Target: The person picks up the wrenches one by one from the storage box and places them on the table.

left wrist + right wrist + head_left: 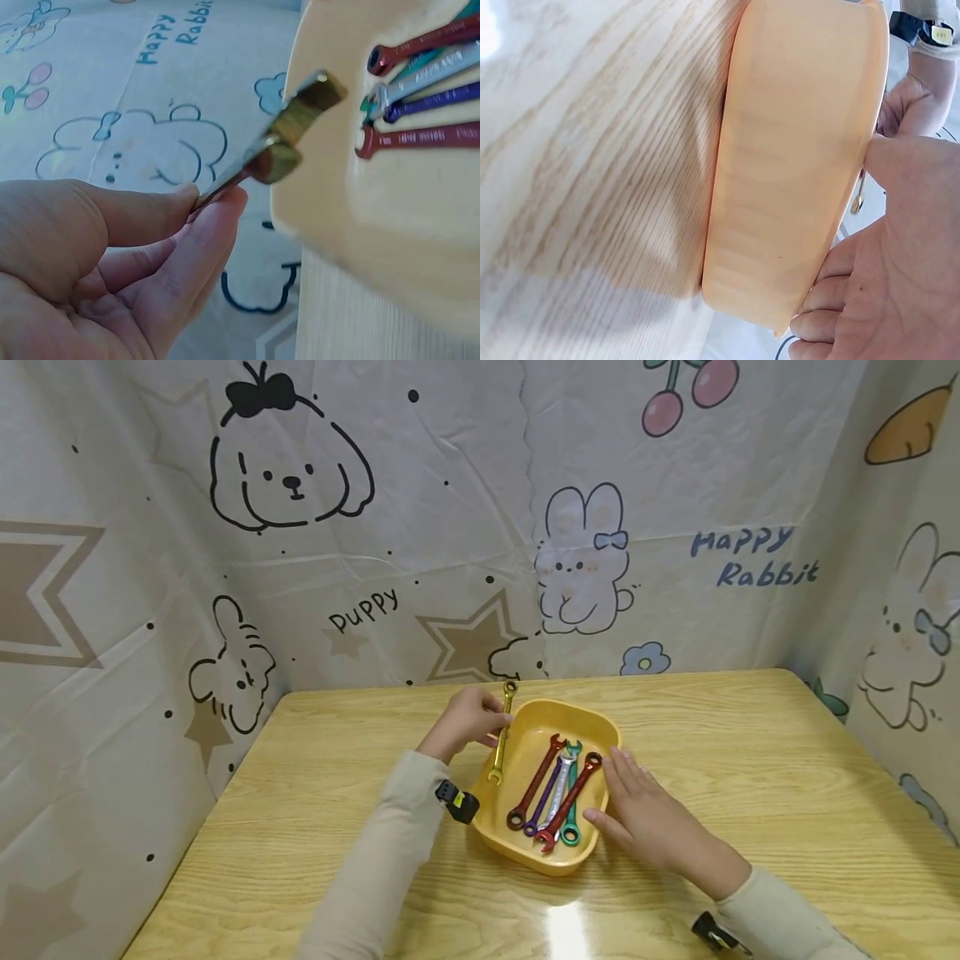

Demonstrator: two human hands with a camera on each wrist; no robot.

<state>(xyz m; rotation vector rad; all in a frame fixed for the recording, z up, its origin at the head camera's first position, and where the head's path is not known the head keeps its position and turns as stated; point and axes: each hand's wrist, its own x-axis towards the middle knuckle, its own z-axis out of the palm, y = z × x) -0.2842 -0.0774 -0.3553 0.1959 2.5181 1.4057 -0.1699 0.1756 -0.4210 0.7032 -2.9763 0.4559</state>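
Left hand (472,718): thumb and fingertips brought together in a pinch on one gold combination wrench (501,750), held steeply tilted at the basin's left rim, ring end uppermost, fork end toward the inside; contact with the rim cannot be told. Handling, by judgement: rigid metal, modest weight, not fragile, polished finish liable to twist or slip; best taken mid-shank, near its balance. Right hand (647,810): fingers extended, lying against the right rim, thumb laid across it, nothing grasped. One yellow basin (795,172), rounded rectangle, apparently thin plastic; probably light, slightly flexible and prone to slide, hence best steadied by its rim. Contents, loosely bunched and partly overlapping: left red wrench (537,780), purple wrench (545,797), silver wrench (558,789), green wrench (572,814), and right red wrench (570,799) lying across others. Support: wood-grain table (750,777). Surround: pale fabric backdrop (450,527), printed with puppies, rabbits and stars.
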